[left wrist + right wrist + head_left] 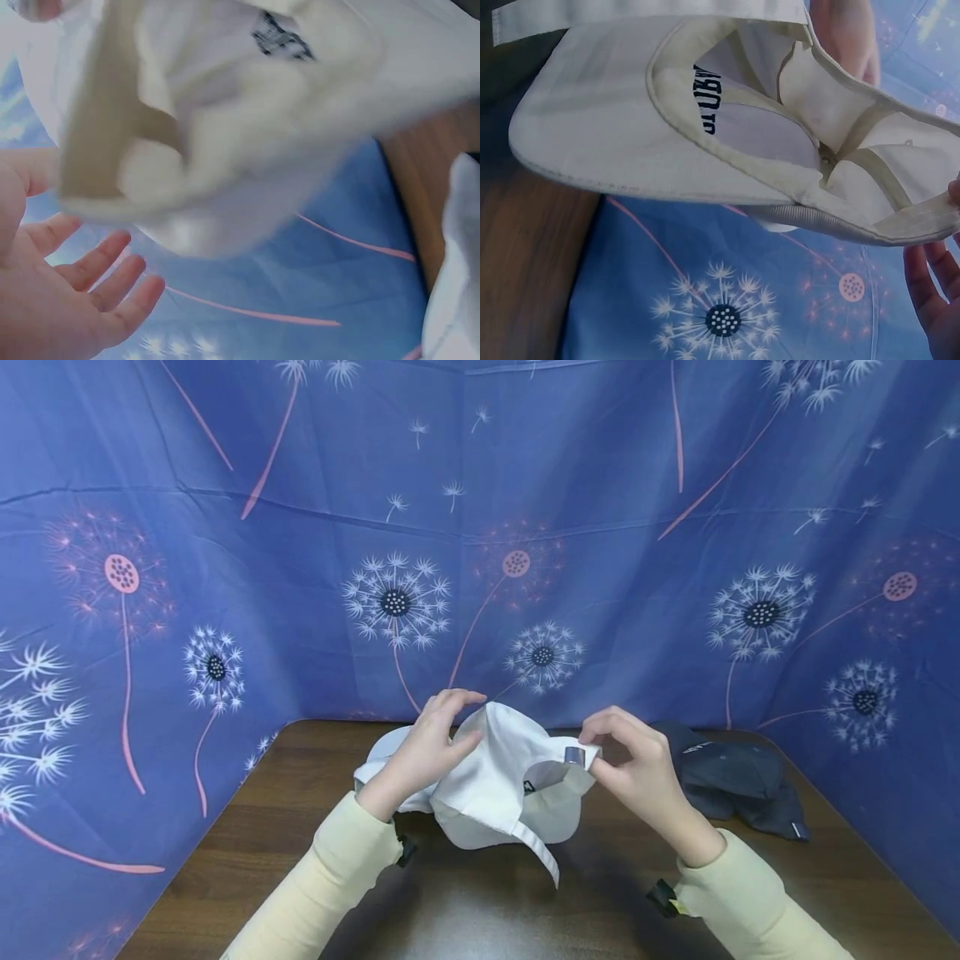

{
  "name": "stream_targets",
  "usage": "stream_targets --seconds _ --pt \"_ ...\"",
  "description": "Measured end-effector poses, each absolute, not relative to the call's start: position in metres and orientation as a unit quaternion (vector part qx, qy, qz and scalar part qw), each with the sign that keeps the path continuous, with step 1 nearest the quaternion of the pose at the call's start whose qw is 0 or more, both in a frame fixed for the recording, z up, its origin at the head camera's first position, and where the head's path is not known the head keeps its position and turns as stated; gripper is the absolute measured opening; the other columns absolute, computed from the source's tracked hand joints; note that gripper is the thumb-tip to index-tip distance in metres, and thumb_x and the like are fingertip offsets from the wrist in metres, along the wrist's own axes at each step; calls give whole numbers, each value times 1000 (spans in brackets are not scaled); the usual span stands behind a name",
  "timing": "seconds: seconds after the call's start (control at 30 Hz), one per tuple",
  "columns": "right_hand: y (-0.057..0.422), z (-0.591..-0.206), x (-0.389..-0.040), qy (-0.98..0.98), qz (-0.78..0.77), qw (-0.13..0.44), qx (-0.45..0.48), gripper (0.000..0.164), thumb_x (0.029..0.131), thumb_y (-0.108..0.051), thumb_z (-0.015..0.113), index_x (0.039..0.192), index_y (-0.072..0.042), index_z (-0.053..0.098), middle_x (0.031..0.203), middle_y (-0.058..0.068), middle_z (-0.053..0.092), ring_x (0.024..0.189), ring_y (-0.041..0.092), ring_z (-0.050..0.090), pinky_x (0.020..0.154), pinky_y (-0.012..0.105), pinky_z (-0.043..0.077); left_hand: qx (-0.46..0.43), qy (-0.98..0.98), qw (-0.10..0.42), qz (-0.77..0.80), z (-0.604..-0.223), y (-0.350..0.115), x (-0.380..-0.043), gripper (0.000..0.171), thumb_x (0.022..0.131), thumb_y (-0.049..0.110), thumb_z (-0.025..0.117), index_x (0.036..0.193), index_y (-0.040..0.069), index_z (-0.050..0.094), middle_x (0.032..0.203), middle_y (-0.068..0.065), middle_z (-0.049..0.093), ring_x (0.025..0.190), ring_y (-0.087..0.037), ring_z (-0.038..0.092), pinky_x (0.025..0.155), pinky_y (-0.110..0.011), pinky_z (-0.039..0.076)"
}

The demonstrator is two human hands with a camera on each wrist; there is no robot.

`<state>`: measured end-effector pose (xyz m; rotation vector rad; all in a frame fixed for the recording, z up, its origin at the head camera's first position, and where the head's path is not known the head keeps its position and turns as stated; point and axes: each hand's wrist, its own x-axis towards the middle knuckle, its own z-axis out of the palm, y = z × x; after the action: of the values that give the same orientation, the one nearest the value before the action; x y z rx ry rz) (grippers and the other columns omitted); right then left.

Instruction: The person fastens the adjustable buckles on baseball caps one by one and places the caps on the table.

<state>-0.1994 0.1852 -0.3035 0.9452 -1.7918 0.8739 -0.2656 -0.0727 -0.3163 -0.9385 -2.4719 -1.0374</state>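
A white baseball cap (480,777) is held up above the table, its hollow inside facing the right wrist camera and showing dark lettering (707,99). My right hand (637,768) pinches the cap's rear edge beside a metal buckle (574,756). The loose strap (538,852) dangles on the near side. At the crown's left side is my left hand (431,739), its fingers spread and relaxed; the left wrist view shows the fingers (112,277) gripping nothing. Behind the left hand lies another pale cap (386,745), partly hidden.
Dark caps (731,772) lie together at the table's right side. The brown wooden table (262,827) meets a blue dandelion-patterned cloth (465,527) at its back and sides.
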Motion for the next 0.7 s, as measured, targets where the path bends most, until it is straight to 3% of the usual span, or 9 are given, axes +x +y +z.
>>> stream_targets --seconds 0.33,0.5,0.7 --pt "186 -307 -203 -742 399 422 334 31 61 23 61 77 -4 62 81 6 63 74 3 58 63 13 50 -426 -811 211 -342 -295 -54 -239 42 82 19 73 121 12 59 127 -5 53 123 -20 42 105 -40 34" --pt "192 -316 -210 -756 417 392 317 28 67 17 61 81 -7 62 84 1 63 74 6 59 65 14 50 -463 -793 224 -325 -292 -43 -237 39 82 21 72 119 15 60 122 1 57 116 -13 45 102 -33 37" --pt "191 -315 -210 -764 436 369 299 25 69 15 62 82 -7 61 83 1 63 75 10 58 63 14 48 -482 -778 227 -332 -292 -34 -238 33 83 19 72 114 15 63 112 5 62 108 -11 48 95 -34 39"
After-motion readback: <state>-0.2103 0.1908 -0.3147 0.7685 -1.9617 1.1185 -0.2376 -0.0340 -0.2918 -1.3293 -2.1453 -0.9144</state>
